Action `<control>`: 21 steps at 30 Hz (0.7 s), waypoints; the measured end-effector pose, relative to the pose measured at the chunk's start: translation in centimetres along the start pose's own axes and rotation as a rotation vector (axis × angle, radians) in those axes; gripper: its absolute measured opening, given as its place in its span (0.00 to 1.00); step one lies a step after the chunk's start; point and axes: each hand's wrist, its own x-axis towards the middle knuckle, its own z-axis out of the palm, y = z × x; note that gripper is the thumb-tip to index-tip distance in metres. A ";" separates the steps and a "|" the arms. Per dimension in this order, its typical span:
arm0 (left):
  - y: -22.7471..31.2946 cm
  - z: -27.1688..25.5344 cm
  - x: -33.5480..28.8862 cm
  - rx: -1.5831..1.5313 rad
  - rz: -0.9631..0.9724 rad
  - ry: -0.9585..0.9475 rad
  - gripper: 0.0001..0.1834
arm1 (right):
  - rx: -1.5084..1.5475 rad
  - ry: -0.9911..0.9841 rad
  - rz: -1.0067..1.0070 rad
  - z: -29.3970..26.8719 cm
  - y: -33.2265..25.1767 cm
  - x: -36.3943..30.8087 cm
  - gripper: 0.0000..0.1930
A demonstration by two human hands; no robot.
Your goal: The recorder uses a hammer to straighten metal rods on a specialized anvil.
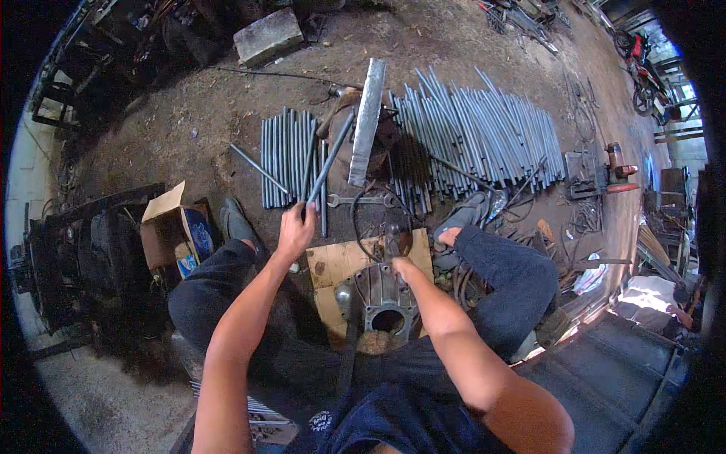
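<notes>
My left hand (295, 231) is clamped on the near end of a rod (331, 157) running up and away toward the anvil (355, 140); my right hand (398, 261) grips a hammer (392, 240) beside it

Daylit, sharp centre, dark fisheye rim

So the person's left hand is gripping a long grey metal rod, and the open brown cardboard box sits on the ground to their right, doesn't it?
Not quite. The left hand does grip the long grey metal rod, but the open brown cardboard box sits on the ground to the person's left, beside the left knee. The head view shows it.
</notes>
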 end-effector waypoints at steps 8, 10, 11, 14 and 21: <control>-0.5 -0.5 -0.9 0.042 -0.030 0.009 0.19 | 0.118 -0.245 0.085 -0.9 -3.2 -2.9 0.15; -1.5 -0.9 -1.4 0.100 -0.017 0.044 0.20 | 0.151 -0.306 0.078 -0.2 -5.1 -5.5 0.15; -1.9 -0.8 -1.6 0.103 -0.020 0.043 0.20 | 0.166 -0.302 0.091 -0.1 -5.6 -6.2 0.16; -1.3 0.3 -0.7 0.067 -0.045 -0.023 0.21 | 0.239 -0.241 0.118 -1.1 -5.2 -5.6 0.18; -0.6 -0.1 -0.3 -0.085 -0.164 -0.174 0.24 | 0.272 -0.164 0.101 -1.3 -5.4 -6.8 0.21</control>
